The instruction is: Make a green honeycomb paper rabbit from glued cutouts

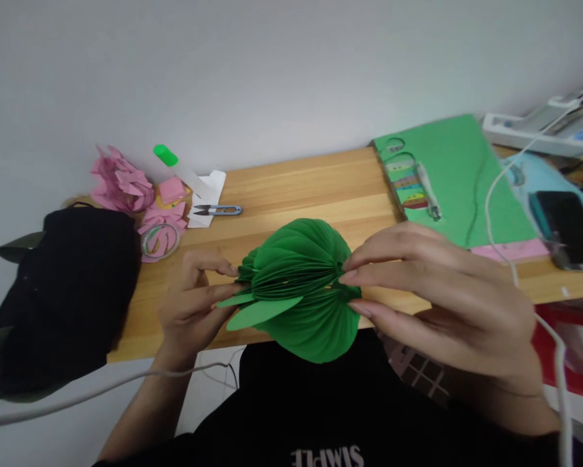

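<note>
Between my two hands is a green pleated paper ball (301, 259), its folds fanned out, held above the front edge of the table. My left hand (196, 298) pinches its left end, where the pleats bunch together and two smooth oval flaps stick out toward me. With thumb and fingertips, my right hand (447, 305) grips the gathered folds at the right end. A small gap shows between the upper and lower fans near those fingertips. The underside of the ball is hidden.
On the wooden table (291, 188) lie thread snips (218, 210), a green-capped glue stick (174, 162), crumpled pink paper (120, 181) and a tape roll (160, 242). A black bag (72, 279) sits left. Right are green paper sheets (447, 168), a phone (571, 227) and a white cable (490, 214).
</note>
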`<act>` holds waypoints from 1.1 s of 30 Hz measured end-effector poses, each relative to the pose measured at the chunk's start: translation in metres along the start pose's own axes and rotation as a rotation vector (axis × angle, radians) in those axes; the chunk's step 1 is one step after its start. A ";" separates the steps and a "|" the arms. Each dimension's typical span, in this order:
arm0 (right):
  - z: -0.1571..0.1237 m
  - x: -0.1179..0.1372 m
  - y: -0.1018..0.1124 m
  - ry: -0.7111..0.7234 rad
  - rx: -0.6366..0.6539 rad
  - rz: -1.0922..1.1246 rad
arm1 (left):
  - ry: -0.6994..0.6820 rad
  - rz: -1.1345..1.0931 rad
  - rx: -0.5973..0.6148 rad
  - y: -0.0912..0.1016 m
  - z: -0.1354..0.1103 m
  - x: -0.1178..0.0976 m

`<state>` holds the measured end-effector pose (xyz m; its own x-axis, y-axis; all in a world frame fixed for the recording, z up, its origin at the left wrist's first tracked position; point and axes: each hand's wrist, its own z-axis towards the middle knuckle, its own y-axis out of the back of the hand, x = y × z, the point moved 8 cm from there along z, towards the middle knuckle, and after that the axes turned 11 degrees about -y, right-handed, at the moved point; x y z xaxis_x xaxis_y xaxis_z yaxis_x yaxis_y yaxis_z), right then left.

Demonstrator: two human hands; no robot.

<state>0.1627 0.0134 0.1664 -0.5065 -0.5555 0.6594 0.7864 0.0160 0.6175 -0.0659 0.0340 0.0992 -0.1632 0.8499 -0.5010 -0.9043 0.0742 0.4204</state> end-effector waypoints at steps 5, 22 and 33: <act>0.004 0.003 -0.002 0.014 0.031 -0.026 | 0.006 -0.006 0.005 0.000 -0.001 0.001; 0.001 0.005 -0.001 0.003 -0.017 -0.028 | -0.006 0.044 0.007 0.003 -0.003 0.002; 0.002 0.005 -0.003 -0.021 0.005 -0.053 | -0.070 0.089 0.030 0.002 0.004 -0.002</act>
<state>0.1567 0.0123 0.1684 -0.5552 -0.5377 0.6345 0.7562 -0.0087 0.6543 -0.0661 0.0344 0.1041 -0.2131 0.8880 -0.4074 -0.8754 0.0116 0.4833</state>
